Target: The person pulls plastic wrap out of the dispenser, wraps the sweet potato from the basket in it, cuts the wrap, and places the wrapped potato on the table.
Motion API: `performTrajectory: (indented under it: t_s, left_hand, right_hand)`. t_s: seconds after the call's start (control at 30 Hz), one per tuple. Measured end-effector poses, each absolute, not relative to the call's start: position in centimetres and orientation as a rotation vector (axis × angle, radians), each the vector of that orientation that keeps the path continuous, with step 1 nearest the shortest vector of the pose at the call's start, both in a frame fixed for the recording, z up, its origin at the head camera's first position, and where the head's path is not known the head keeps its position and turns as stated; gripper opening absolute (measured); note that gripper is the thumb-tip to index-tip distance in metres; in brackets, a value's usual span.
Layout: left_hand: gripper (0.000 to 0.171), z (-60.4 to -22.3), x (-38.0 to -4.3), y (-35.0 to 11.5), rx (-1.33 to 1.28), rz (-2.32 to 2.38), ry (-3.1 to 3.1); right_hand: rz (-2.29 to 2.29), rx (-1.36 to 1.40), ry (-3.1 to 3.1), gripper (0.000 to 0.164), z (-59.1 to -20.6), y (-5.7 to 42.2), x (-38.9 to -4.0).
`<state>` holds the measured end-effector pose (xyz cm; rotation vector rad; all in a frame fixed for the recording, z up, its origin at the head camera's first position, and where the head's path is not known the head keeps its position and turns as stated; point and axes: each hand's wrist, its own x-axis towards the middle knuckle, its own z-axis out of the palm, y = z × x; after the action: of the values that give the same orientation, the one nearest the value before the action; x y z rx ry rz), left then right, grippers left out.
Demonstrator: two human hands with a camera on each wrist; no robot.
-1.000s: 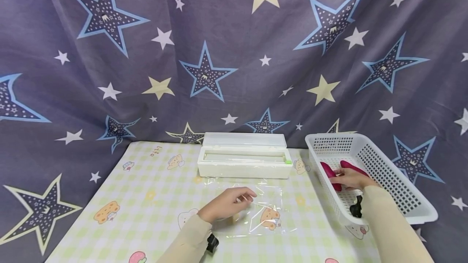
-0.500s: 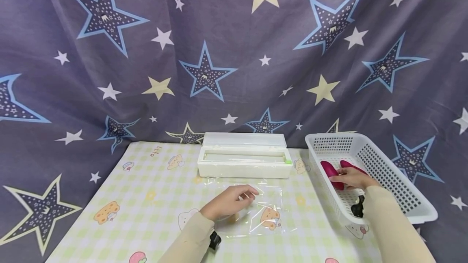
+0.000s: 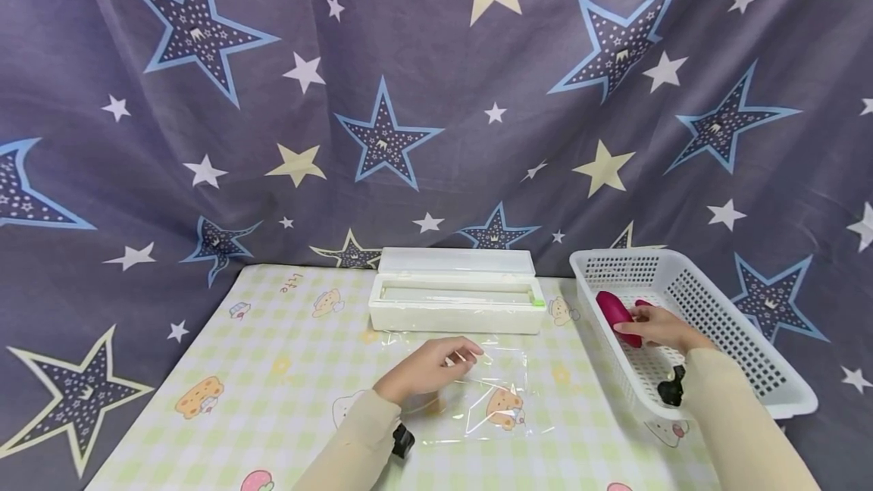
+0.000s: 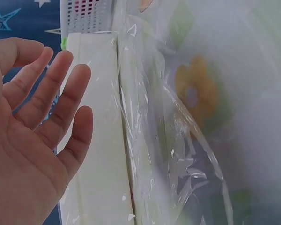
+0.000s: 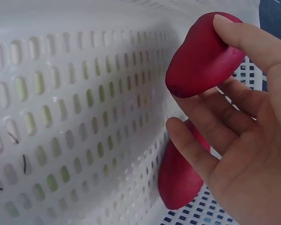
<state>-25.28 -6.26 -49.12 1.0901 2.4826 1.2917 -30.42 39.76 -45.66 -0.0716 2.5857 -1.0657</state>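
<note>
My right hand [image 3: 667,329] is inside the white plastic basket [image 3: 743,339], pinching a smooth magenta oblong piece [image 3: 617,318] between thumb and fingers. In the right wrist view that piece [image 5: 203,58] is raised clear of the basket floor. A second magenta oblong piece [image 5: 180,173] lies lower, behind the fingertips. My left hand [image 3: 430,366] hovers over a sheet of clear plastic film [image 3: 501,377], fingers loosely bent and holding nothing. The film reaches forward to an opened white cling film box [image 3: 455,318].
The box's lid [image 3: 457,260] stands raised at the back, with a green tab [image 3: 538,302] on the right end. A checked, cartoon-print cloth [image 3: 273,385] covers the table. A star-patterned curtain [image 3: 436,195] hangs directly behind. The basket's tall walls surround my right hand.
The right hand has lifted the magenta piece slightly off the basket floor, tilting it and shifting a little. The left hand has drifted slightly up and right over the film.
</note>
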Motion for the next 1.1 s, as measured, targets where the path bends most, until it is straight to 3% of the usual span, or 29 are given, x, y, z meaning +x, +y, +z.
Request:
performTrajectory:
  t_s: [0.43, 1.1]
  left_hand:
    - [0.026, -48.7, -25.9, -7.1, 1.033, 1.293, 2.535]
    - [0.025, -48.0, -25.9, -9.2, 0.969, 1.339, 2.587]
  right_hand:
    - [-1.075, -0.241, 2.799, 0.062, -43.8, 38.4, -30.5]
    - [-1.027, -0.372, 2.865, 0.069, -40.4, 35.2, -30.4]
